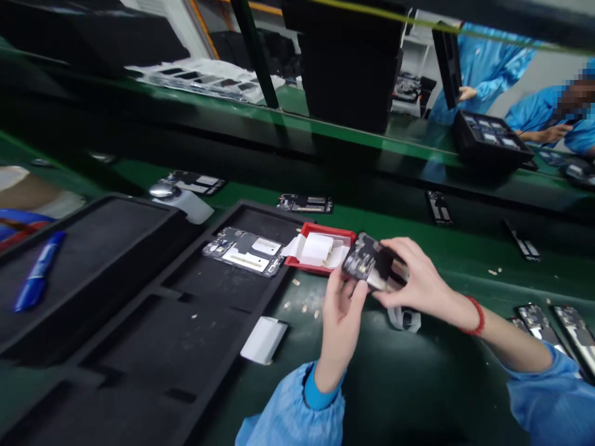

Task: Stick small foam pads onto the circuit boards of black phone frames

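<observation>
Between both hands, raised over the green bench, is an opened phone body (369,261) with its inner parts showing. My left hand (343,310) pinches its near left edge between thumb and fingers. Gripping the right end is my right hand (418,279), which wears a red cord at the wrist. Just left of the phone lies a red tray (300,265) with white paper slips (317,248) in it. Another opened phone body (246,251) rests in the black foam tray (204,303). A small clear piece (403,320) lies under my right hand.
A blue marker (41,272) lies on a black box at left, near a metal-capped bottle (181,201). A white pad (264,341) sits beside the foam tray. Several phone bodies (539,325) lie at right. Beyond the shelf, people in blue (495,68) work by a black box (493,139).
</observation>
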`<state>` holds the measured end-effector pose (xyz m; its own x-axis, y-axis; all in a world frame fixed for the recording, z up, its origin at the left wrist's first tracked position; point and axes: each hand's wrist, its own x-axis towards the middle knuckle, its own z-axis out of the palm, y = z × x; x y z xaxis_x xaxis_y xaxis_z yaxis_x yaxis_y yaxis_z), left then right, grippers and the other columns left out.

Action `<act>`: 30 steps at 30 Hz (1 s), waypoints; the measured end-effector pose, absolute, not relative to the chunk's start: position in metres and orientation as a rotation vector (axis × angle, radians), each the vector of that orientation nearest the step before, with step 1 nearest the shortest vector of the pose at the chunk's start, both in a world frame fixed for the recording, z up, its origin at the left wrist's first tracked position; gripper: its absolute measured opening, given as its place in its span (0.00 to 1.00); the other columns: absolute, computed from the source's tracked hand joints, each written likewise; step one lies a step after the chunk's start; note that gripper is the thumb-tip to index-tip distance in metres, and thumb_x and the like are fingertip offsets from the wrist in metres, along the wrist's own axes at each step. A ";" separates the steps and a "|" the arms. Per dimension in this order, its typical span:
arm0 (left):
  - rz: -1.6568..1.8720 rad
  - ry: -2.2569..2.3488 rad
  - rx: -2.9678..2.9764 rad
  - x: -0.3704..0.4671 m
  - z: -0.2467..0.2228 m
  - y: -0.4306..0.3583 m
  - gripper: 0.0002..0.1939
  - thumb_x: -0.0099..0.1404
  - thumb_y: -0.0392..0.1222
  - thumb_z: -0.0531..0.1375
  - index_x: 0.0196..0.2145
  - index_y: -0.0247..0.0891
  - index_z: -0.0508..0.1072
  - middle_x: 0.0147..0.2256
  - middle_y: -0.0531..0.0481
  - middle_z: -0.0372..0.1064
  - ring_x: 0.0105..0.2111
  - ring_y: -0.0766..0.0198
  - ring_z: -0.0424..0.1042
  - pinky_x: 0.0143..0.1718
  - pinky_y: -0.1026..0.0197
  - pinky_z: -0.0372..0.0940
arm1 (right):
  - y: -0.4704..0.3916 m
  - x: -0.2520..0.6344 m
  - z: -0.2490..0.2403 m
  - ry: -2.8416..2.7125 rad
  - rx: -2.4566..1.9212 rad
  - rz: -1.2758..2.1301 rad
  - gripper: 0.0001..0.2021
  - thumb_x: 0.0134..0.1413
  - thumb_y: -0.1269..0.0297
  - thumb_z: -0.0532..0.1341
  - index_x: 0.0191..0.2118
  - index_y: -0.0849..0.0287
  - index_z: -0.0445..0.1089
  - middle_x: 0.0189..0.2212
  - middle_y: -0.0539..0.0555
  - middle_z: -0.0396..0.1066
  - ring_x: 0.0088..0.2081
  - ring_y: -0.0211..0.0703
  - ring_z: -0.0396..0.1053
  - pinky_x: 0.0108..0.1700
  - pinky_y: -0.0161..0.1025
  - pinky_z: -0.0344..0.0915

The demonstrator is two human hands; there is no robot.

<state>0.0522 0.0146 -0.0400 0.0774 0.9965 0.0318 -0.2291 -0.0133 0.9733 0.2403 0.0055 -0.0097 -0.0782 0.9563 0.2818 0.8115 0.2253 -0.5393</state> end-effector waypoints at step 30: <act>1.461 1.040 1.684 0.020 -0.008 -0.013 0.08 0.71 0.32 0.59 0.45 0.42 0.75 0.37 0.54 0.80 0.33 0.72 0.80 0.35 0.77 0.71 | -0.009 0.163 0.017 -1.588 -1.148 0.457 0.04 0.59 0.73 0.68 0.35 0.58 0.76 0.62 0.63 0.67 0.65 0.52 0.67 0.63 0.47 0.68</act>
